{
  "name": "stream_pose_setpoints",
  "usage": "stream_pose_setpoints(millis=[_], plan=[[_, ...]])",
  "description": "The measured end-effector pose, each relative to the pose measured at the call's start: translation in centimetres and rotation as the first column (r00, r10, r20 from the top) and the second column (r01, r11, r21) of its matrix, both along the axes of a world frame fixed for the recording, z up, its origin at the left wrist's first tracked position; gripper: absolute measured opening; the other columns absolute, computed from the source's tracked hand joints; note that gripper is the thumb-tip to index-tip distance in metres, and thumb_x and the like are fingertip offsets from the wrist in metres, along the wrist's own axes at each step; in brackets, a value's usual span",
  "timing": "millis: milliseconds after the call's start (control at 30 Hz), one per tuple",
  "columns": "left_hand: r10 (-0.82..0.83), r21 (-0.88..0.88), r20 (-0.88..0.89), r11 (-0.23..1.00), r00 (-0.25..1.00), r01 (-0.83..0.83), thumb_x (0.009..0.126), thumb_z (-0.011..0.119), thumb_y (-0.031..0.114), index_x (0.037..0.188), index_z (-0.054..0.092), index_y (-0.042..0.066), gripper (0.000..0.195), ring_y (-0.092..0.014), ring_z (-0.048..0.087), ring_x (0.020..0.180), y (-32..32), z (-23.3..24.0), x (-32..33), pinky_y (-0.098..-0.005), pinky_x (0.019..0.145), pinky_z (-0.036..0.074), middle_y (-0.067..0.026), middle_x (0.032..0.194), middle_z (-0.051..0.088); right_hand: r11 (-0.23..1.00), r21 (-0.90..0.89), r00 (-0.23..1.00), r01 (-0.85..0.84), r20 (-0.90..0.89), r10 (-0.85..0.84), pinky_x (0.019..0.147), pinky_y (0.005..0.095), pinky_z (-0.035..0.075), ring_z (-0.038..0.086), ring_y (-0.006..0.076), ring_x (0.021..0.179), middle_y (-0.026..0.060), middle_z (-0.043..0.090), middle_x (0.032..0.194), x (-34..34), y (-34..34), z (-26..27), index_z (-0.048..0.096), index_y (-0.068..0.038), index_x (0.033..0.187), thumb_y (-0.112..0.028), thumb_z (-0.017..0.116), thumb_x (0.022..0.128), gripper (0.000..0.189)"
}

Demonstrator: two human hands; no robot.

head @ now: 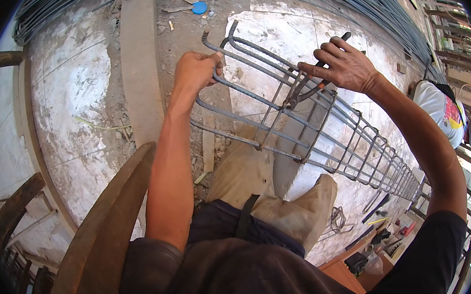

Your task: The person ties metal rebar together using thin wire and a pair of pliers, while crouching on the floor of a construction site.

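Observation:
A long rebar cage (302, 159) of ribbed bars and square stirrups stretches from before me toward the lower right, above my legs. Near its hooked bar ends, my left hand (197, 72) grips one of the upper longitudinal bars. My right hand (344, 66) holds the handles of dark steel pincers (294, 99) with orange marks on them. The pincers' jaws are at a crossing of a bar and a stirrup near this end; whether they bite on tie wire is too small to tell.
Bundled steel bars (375, 10) run along the top right. A flat plank (141, 66) lies on the rubble-strewn floor, with a blue lid (199, 8) nearby. A thick timber (97, 254) rises at my left. Right of the cage are another person (438, 108) and a wooden box (345, 274).

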State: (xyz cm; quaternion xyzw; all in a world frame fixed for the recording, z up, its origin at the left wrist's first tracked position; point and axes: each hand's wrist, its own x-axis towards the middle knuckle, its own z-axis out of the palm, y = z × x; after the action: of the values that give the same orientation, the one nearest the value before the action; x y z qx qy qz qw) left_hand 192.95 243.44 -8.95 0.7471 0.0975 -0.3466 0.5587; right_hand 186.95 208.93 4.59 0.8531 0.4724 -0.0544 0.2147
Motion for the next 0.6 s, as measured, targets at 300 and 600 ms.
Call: stream_pose_setpoints(millis=[300,600], plan=[[0.019,-0.020,-0.008,1.000,1.000,-0.019,0.099,0.073,0.031,0.084,0.075,0.001,0.033,-0.010,0.061,0.055,0.3,-0.2,0.0,-0.0265,0.056,0.054,-0.0026,0.070,0.068,0.751,-0.250,0.704,0.611,-0.263,-0.660,0.088,0.0425,0.051,0.068,0.0281,0.095,0.0104,0.069,0.092,-5.1,3.2,3.6,0.068,-0.018,0.123,-0.030,0.072,0.095,0.031],[0.025,0.002,0.021,1.000,0.999,-0.025,0.098,0.073,0.032,0.082,0.075,0.003,0.034,-0.010,0.061,0.055,-0.1,-0.6,-0.3,-0.0268,0.058,0.054,-0.0019,0.070,0.068,-0.117,-0.823,-0.811,0.556,-0.507,-0.292,0.056,0.0380,0.060,0.071,0.0211,0.064,0.0134,0.071,0.081,-10.5,4.9,5.1,0.059,0.001,0.124,-0.034,0.073,0.098,0.046]])
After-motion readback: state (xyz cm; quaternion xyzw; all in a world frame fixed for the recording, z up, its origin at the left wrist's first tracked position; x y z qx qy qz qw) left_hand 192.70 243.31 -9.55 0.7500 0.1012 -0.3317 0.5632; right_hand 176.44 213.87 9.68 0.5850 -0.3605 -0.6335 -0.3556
